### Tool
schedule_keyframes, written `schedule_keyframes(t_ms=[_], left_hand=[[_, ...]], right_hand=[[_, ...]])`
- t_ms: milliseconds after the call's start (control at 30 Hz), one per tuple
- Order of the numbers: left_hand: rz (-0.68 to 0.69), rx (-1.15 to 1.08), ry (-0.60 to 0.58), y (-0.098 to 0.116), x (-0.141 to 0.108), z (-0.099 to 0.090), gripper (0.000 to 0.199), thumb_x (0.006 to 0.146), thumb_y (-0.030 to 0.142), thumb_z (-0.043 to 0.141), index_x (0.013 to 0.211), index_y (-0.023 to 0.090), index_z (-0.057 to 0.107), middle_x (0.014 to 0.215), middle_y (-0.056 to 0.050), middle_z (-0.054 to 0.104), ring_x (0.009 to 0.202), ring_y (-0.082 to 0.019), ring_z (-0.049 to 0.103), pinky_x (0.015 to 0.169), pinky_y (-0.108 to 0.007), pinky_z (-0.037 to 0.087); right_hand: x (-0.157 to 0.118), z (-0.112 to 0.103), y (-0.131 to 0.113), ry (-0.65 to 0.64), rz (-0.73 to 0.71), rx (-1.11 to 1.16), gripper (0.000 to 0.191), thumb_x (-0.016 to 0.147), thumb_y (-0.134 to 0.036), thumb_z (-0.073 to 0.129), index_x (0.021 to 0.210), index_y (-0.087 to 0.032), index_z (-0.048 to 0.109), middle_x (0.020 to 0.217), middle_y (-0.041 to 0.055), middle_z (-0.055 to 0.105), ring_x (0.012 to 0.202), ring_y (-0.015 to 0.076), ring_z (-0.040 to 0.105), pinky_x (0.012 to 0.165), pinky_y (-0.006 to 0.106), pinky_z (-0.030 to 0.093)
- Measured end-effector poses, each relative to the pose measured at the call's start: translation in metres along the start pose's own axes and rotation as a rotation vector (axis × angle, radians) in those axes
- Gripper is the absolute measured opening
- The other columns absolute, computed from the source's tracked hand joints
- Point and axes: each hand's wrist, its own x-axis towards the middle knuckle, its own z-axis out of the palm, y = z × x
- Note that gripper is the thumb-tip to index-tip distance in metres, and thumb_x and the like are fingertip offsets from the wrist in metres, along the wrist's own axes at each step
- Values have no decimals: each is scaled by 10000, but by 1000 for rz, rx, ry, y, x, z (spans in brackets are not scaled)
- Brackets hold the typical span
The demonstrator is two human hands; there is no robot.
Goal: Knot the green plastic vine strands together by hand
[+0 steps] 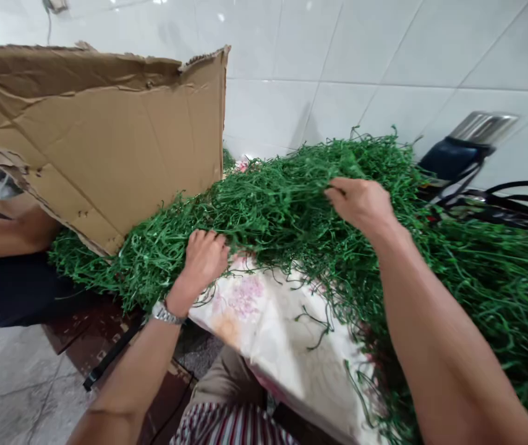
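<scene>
A long heap of thin green stems [264, 204], looking like artificial plant stems, lies across the table. At the heap's upper right, my right hand [361, 201] pinches a bunch of these stems between thumb and fingers. My left hand [206, 256] is at the near edge of the heap, its fingers curled together over the strands; the fingertips are partly hidden in the green. A few loose stems [317, 324] lie on the floral tablecloth [273, 309] between my forearms.
A torn cardboard sheet [153, 136] stands upright at the left, with another person's arm [13, 228] behind it. More green stems [500, 272] are piled at the right. A dark device with a metallic top [463, 145] and black straps stands near the tiled wall [384, 55].
</scene>
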Motion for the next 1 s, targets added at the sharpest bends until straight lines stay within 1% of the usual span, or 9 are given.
schedule_keyframes(t_ms=[100, 200, 333, 433, 567, 667, 767, 867, 1000], left_hand=[[-4, -3, 31, -36, -3, 19, 196, 815, 219, 436, 914, 185, 602, 953, -90, 648, 931, -230, 553, 825, -370, 413], [0, -3, 44, -42, -1, 24, 204, 804, 218, 445, 929, 168, 598, 948, -110, 645, 912, -237, 556, 789, -365, 413], [29, 5, 22, -15, 2, 7, 179, 809, 255, 448, 814, 174, 607, 842, -111, 643, 862, -259, 549, 806, -402, 402], [68, 31, -25, 14, -6, -12, 166, 803, 214, 446, 733, 191, 595, 771, -87, 634, 865, -265, 540, 864, -430, 380], [161, -84, -52, 44, -28, -31, 164, 803, 164, 445, 749, 183, 599, 816, -79, 636, 870, -247, 542, 801, -393, 401], [198, -282, 13, 62, -42, -38, 164, 803, 134, 440, 735, 175, 584, 771, -65, 618, 796, -210, 543, 734, -353, 409], [271, -450, 115, 83, -46, -38, 184, 802, 176, 481, 942, 156, 600, 962, -99, 615, 912, -219, 537, 806, -365, 410], [342, -441, -8, 101, -49, -28, 321, 781, 209, 523, 1092, 147, 570, 1180, -134, 548, 1056, -275, 480, 858, -414, 393], [409, -460, -163, 108, -61, -10, 175, 693, 109, 535, 831, 140, 638, 963, -114, 617, 971, -272, 494, 833, -416, 399]], right_hand=[[-23, -15, 29, 71, 111, 60, 337, 888, -413, 321, 864, -227, 600, 737, 63, 650, 662, 208, 576, 527, 281, 349], [-58, -16, 40, 143, 153, 139, 337, 893, -364, 299, 933, -221, 601, 860, 95, 657, 744, 235, 591, 582, 312, 412], [-109, 5, 24, 143, 198, 152, 331, 841, -217, 341, 964, -182, 646, 979, 107, 627, 903, 236, 585, 802, 333, 465], [-144, 17, 2, 70, 128, 133, 335, 850, -206, 361, 1008, -205, 657, 1083, 79, 601, 1020, 222, 540, 899, 323, 432], [-187, 15, -23, -63, 66, 74, 347, 893, -210, 335, 1057, -223, 640, 1009, 74, 617, 937, 205, 546, 832, 312, 426], [-214, 13, -37, -119, -25, 22, 315, 907, -230, 358, 1001, -226, 658, 911, 79, 621, 866, 204, 536, 778, 316, 400], [-240, 19, -50, -91, -96, -1, 229, 868, -236, 465, 985, -217, 661, 874, 88, 610, 866, 223, 523, 778, 336, 380], [-263, 25, -61, -120, -137, 43, 184, 831, -204, 518, 949, -187, 659, 917, 105, 608, 885, 232, 522, 790, 348, 390], [-285, 21, -64, -186, -150, 178, 156, 848, -221, 510, 917, -188, 645, 1172, 120, 558, 1037, 255, 500, 859, 384, 410]])
